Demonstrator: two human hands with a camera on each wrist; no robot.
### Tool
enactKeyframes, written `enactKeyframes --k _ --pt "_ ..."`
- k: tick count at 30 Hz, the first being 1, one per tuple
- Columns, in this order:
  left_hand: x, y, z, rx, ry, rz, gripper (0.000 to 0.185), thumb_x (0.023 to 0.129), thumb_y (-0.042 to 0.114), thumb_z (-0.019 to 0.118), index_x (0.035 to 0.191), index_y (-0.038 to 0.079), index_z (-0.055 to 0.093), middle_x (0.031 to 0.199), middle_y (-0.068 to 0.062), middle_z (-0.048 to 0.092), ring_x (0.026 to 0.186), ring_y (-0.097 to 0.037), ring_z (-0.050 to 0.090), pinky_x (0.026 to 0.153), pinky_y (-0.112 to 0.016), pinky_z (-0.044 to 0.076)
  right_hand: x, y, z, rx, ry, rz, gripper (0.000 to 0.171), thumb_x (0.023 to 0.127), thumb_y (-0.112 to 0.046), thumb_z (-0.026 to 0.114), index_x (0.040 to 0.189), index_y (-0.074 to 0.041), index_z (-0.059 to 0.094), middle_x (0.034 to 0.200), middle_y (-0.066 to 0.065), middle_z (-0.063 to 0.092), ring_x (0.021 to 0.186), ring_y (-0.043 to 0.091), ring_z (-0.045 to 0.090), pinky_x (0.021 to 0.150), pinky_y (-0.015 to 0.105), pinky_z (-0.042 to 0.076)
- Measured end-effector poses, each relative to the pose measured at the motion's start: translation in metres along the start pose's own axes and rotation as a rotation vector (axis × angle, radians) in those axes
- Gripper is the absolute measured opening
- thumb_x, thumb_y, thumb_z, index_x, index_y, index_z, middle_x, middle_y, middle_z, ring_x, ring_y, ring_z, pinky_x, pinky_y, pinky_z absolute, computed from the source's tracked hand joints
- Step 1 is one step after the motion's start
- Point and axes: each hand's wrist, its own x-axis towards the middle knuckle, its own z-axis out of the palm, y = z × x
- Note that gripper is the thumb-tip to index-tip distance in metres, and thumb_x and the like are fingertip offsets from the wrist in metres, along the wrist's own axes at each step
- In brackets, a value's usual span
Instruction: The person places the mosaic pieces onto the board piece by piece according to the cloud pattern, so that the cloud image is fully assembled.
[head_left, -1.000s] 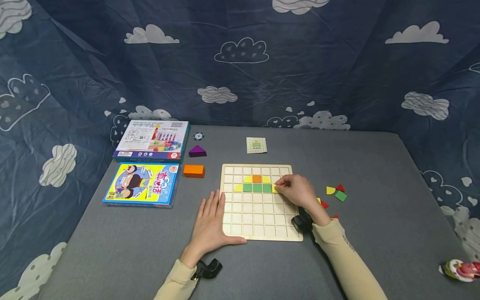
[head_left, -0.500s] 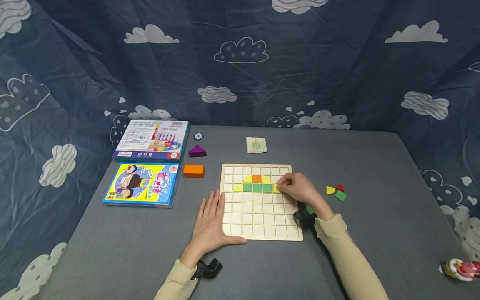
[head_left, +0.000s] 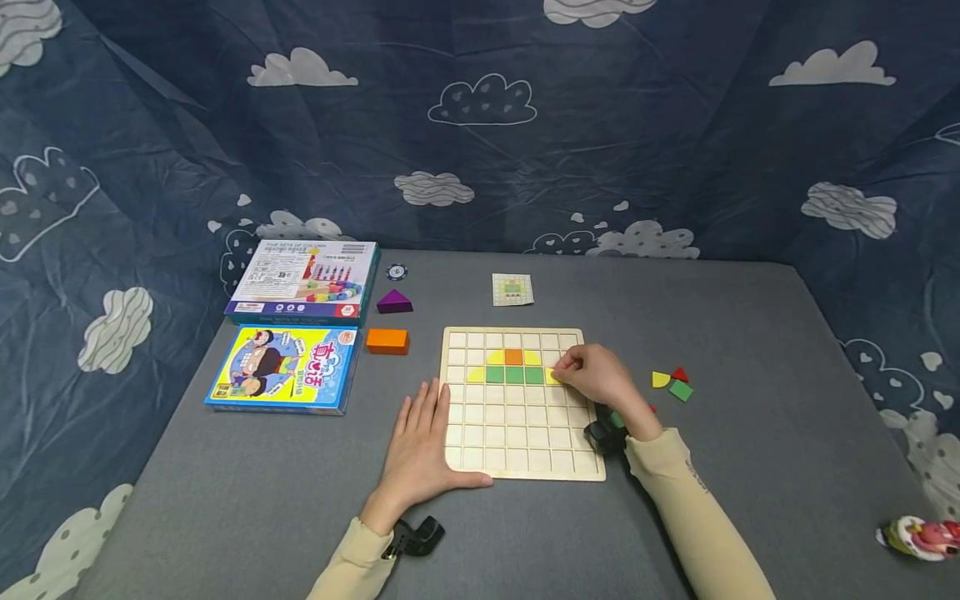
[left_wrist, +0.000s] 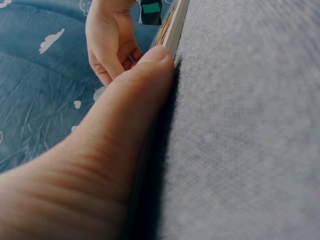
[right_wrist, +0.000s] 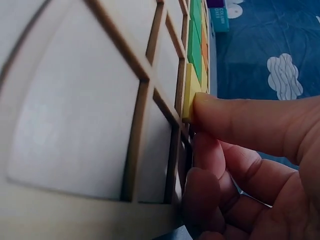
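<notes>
1. The yellow piece [right_wrist: 189,97] is on the board [head_left: 517,437], at the right end of the green row; it is flat, smooth and matt with a plain thick edge. Whether it is fully down in its cell cannot be told.
2. The right hand [head_left: 596,377] pinches that piece, thumb and forefinger close together, the other fingers curled beneath.
3. The left hand [head_left: 418,454] has straight fingers lying close together along the board's left edge; its thumb stands wide, the tip at the near edge.
4. Also on the board: three green tiles [head_left: 514,375] in a row, one orange tile [head_left: 513,357] above the middle one, and three laid yellow pieces [head_left: 532,359].
5. Right of the board: one loose yellow piece [head_left: 661,380], one red triangle [head_left: 680,375] and one loose green tile [head_left: 681,391], with more bits partly hidden by the right wrist.
6. Beyond the board: one card [head_left: 513,290].
7. Left of the board: one orange block [head_left: 387,342], one purple block [head_left: 395,302], one round chip [head_left: 397,272] and two boxes [head_left: 283,368].
8. Well right of the board: one figurine [head_left: 921,538].
</notes>
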Motion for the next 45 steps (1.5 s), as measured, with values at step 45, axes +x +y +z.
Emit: enactKeyframes --k 45 --pt "0.0 0.0 -0.001 -0.005 -0.003 0.001 0.136 0.056 0.084 0.062 0.151 0.002 0.01 0.157 -0.015 0.009 0.143 -0.026 0.001 0.113 -0.042 -0.003 -0.053 0.106 -0.029 -0.051 0.343 -0.088 0.018 0.085 -0.031 0.073 0.089 -0.014 0.072 0.073 -0.003 0.062 0.053 0.015 0.047 0.041 0.029 0.035"
